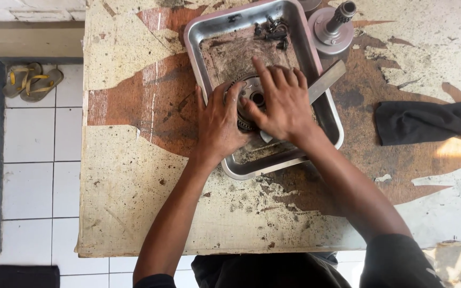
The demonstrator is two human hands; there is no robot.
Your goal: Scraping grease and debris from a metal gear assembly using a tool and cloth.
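Frame centre: left hand [217, 125] grips geared disc [246, 93] rim, right hand [284, 104] fingers splayed flat on top; should press evenly inside steel tray [198, 37]

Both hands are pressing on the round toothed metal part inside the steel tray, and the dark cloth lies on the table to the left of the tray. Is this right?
Not quite. The head view shows the dark cloth on the table to the right of the steel tray, not the left. The rest holds: left hand and right hand both press on the round toothed metal part inside it.
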